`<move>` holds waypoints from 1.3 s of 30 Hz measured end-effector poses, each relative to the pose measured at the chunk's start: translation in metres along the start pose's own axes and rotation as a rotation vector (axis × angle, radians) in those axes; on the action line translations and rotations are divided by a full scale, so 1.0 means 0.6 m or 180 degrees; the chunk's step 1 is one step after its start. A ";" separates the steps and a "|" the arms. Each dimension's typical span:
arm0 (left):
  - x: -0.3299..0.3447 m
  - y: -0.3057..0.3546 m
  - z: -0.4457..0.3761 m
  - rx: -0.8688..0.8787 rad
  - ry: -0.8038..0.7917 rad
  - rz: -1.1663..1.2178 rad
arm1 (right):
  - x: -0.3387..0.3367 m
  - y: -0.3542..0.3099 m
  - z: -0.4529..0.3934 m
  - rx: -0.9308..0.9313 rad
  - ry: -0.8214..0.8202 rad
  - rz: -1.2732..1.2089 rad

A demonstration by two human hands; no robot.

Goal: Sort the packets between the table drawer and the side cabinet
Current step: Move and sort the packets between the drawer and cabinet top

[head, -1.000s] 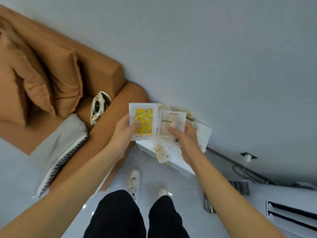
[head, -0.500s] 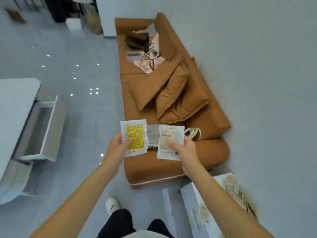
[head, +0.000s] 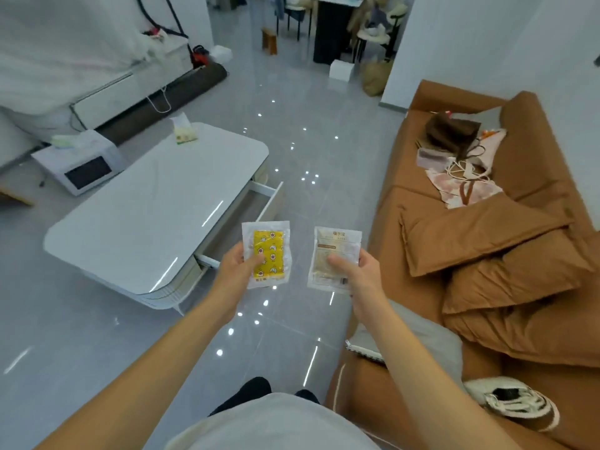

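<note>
Now we hold one packet in each hand, both raised in front of our body above the floor. Our left hand grips the yellow packet: the thumb presses on its front face and the other fingers are behind it. Our right hand grips the beige packet in the same way, thumb on the front. Both packets stand nearly upright, with the long axis pointing away from us, and they are near each other but apart.

The drawer of the white desk is pulled open. It lies ahead and to the left of both hands, and its long side runs along the edge of the desk, toward us. The yellow packet is the nearer one; in the picture its left edge is just beside the near end of the drawer, so we judge that the left hand has the shorter way there. The beige packet is on the side of the brown sofa, further from the drawer.

The side cabinet is not visible here, so we cannot tell which way it lies from our hands. We also cannot tell which packet belongs to which place.
</note>
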State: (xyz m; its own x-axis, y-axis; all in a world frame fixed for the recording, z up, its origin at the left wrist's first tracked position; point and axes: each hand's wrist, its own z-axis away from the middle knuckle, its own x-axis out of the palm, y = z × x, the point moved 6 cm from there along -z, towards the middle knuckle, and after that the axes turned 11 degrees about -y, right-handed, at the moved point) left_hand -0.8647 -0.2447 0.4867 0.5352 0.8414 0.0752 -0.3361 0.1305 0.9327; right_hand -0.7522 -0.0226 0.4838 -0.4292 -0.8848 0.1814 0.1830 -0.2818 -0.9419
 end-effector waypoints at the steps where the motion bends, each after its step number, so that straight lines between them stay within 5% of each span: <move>1: -0.027 0.008 -0.011 0.0023 0.0079 0.0021 | 0.028 -0.002 -0.030 0.0043 -0.0088 0.0043; 13: -0.272 0.000 -0.159 -0.0161 0.1209 0.0618 | 0.254 0.021 -0.348 0.0479 -0.0951 0.0442; 29: -0.411 -0.012 -0.644 -0.0846 0.2133 0.1059 | 0.357 0.036 -0.978 0.1295 -0.1613 0.1301; 39: -0.491 -0.319 -0.862 -0.1491 0.2243 0.1843 | 0.429 0.385 -1.214 0.1843 -0.1891 0.2285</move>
State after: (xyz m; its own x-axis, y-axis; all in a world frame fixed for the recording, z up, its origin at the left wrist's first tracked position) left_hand -1.3589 -0.2459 0.1036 -0.3316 0.9376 0.1049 -0.7479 -0.3291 0.5765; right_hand -1.4646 -0.0452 0.1070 0.4096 -0.9065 -0.1025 0.6742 0.3765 -0.6354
